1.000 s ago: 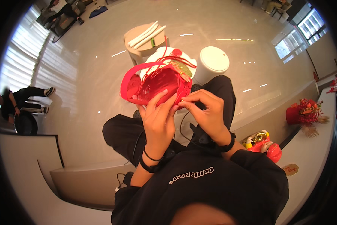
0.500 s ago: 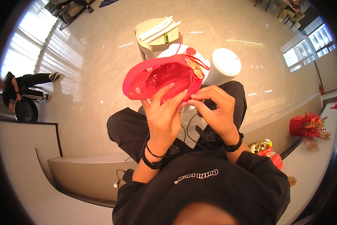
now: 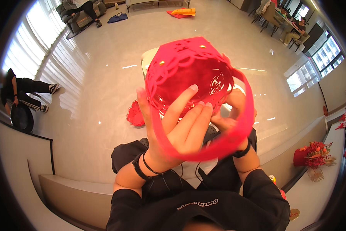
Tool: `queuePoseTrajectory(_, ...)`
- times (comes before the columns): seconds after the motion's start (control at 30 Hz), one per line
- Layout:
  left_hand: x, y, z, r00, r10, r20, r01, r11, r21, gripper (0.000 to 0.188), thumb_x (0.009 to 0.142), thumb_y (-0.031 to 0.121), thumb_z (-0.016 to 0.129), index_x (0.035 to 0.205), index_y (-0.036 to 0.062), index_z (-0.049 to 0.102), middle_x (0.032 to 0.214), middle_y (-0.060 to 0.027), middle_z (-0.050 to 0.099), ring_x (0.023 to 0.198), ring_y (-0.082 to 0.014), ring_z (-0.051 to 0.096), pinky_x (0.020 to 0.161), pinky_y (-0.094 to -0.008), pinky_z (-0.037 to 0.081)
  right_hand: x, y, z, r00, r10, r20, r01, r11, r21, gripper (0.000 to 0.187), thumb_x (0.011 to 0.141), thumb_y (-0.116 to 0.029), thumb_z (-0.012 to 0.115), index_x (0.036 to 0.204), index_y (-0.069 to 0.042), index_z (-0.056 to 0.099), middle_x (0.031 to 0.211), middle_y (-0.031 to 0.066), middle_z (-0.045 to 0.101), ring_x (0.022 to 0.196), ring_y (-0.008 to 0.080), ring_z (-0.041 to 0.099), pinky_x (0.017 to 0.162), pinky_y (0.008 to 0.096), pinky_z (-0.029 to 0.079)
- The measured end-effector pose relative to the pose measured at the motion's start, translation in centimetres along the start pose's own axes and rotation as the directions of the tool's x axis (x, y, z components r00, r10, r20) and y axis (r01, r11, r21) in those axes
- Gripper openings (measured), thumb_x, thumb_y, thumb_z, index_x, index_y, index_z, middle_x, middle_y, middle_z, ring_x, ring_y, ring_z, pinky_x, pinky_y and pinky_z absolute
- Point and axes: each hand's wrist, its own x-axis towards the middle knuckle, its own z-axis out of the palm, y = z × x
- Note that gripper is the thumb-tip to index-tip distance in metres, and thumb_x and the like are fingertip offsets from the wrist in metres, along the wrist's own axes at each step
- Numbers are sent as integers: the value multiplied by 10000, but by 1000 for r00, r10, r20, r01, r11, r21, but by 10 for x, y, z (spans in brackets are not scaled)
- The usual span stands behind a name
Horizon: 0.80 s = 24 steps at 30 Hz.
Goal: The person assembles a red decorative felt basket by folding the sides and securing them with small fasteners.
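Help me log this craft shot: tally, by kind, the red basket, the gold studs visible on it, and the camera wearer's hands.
Basket: 1
Gold studs visible: 2
Hands, left hand and right hand: 2
Total: 5

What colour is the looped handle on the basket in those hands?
Plain bright red; the handle shows best in the head view.
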Motion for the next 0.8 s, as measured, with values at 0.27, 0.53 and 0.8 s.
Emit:
queuePoseTrajectory(0.27,7,2,28,996,-83,8,83,996,43,140,779,167,656,885,97,715,807,16,664,1033,-188,686,1032,-822,180,-5,16,11,807,573,141,-557,660,504,195,760,43,763,911,54,638,850,60,671,779,121,638,743,252,513)
queuePoseTrajectory(0.53,9,4,35,997,-72,30,71,997,20,126,766,130,655,867,85,717,790,6,659,1017,-193,685,1042,-821,140,-12,28,8,841,517,157,-497,626,602,195,805,80,694,992,71,642,935,92,665,866,134,648,814,270,528)
queuePoseTrajectory(0.8,2,-1,35,999,-35,-3,35,999,-26,114,720,107,668,821,93,719,759,15,641,970,-184,692,1052,-798,186,-16,42,0,903,361,234,-423,645,636,148,854,27,732,970,67,649,906,104,680,813,148,656,745,264,531)
